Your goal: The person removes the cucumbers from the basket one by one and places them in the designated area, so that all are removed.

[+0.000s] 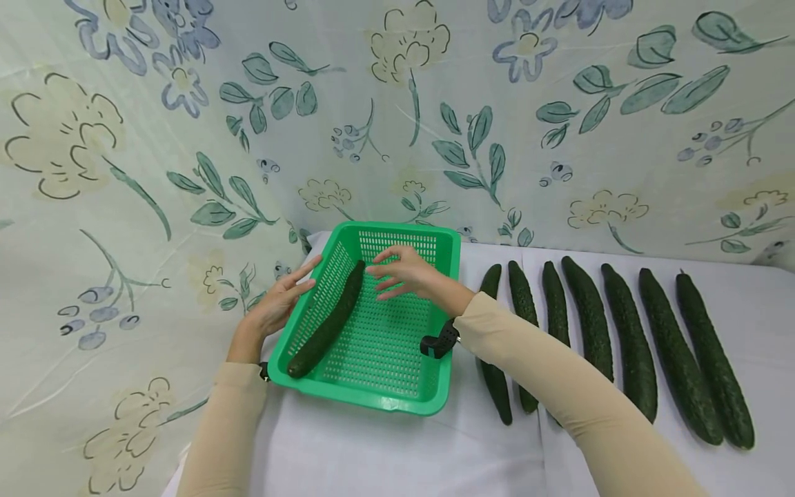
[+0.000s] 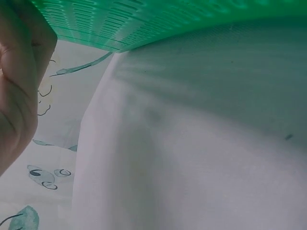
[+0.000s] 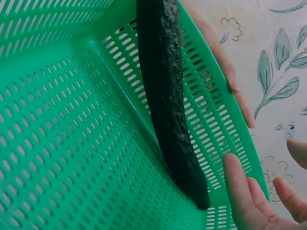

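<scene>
A green plastic basket (image 1: 397, 404) with slotted walls stands on the white cloth. Inside it one long dark cucumber (image 1: 329, 330) lies along the left wall; its bumpy skin shows close up in the right wrist view. My left hand (image 1: 278, 304) rests against the basket's left side, fingers extended along the rim. Over the basket's far part hovers my right hand (image 1: 405, 273), fingers spread and apart, near the cucumber's far end and holding nothing. In the right wrist view its fingers (image 3: 236, 184) appear beside the cucumber's tip.
Several cucumbers (image 1: 627, 338) lie side by side on the white-covered table (image 1: 484, 455) to the right of the basket, some partly hidden under my right sleeve (image 1: 546, 386). A flowered curtain (image 1: 385, 166) hangs behind the table and along its left.
</scene>
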Action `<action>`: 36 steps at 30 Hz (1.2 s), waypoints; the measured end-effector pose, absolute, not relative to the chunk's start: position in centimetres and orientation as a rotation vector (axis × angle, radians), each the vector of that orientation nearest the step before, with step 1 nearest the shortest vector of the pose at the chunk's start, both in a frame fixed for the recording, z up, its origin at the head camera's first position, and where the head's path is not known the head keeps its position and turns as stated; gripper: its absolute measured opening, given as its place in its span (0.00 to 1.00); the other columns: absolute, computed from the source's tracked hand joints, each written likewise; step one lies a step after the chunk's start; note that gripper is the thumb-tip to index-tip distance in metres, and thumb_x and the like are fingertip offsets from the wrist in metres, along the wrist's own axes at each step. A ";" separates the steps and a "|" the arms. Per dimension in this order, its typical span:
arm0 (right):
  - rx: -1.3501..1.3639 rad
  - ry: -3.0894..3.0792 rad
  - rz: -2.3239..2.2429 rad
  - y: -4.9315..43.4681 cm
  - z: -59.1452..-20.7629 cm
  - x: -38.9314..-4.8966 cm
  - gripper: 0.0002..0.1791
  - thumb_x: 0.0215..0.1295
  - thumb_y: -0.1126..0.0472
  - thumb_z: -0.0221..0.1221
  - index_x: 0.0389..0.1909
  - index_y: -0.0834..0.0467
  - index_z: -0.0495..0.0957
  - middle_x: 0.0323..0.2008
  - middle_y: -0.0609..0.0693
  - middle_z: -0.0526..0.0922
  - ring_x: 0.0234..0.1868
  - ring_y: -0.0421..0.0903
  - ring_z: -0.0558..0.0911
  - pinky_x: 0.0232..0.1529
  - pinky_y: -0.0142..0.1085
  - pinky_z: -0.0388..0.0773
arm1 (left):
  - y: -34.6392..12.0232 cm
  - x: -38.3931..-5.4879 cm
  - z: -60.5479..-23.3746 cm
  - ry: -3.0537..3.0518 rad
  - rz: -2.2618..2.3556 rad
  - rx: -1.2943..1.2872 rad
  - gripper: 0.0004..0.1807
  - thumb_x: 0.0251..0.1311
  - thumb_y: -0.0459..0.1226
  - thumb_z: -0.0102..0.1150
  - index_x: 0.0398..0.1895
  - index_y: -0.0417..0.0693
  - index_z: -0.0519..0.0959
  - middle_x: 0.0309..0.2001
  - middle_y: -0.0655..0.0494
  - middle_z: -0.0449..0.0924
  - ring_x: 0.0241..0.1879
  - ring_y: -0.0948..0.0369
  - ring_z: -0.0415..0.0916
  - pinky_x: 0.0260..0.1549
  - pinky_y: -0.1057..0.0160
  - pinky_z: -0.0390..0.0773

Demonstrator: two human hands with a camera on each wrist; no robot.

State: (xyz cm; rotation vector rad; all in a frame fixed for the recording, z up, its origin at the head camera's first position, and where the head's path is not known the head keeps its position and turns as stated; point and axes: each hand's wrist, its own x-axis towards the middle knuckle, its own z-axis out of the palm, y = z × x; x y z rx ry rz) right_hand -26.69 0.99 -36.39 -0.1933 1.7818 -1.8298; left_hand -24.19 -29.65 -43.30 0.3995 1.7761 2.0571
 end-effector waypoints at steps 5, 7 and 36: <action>-0.166 1.783 -1.799 -0.2 -37.0 -26.4 0.23 0.69 0.65 0.63 0.61 0.67 0.69 0.58 0.72 0.72 0.55 0.72 0.77 0.45 0.51 0.82 | -29.5 -24.1 -43.3 1.786 2.058 0.374 0.31 0.80 0.38 0.41 0.81 0.62 0.50 0.70 0.36 0.63 0.42 0.57 0.85 0.37 0.60 0.83; -0.144 1.769 -1.787 -0.8 -37.3 -26.2 0.23 0.70 0.64 0.63 0.61 0.67 0.68 0.61 0.73 0.69 0.55 0.72 0.77 0.46 0.52 0.81 | -29.5 -24.1 -43.2 1.796 2.055 0.364 0.30 0.80 0.38 0.41 0.81 0.63 0.50 0.71 0.36 0.62 0.43 0.56 0.84 0.38 0.59 0.83; 0.069 1.756 -1.799 -6.1 -40.3 -24.3 0.26 0.66 0.68 0.64 0.64 0.64 0.70 0.66 0.67 0.63 0.44 0.73 0.81 0.44 0.54 0.81 | -29.3 -24.1 -43.3 1.817 2.036 0.370 0.30 0.81 0.38 0.39 0.81 0.65 0.51 0.77 0.42 0.49 0.55 0.52 0.78 0.46 0.56 0.81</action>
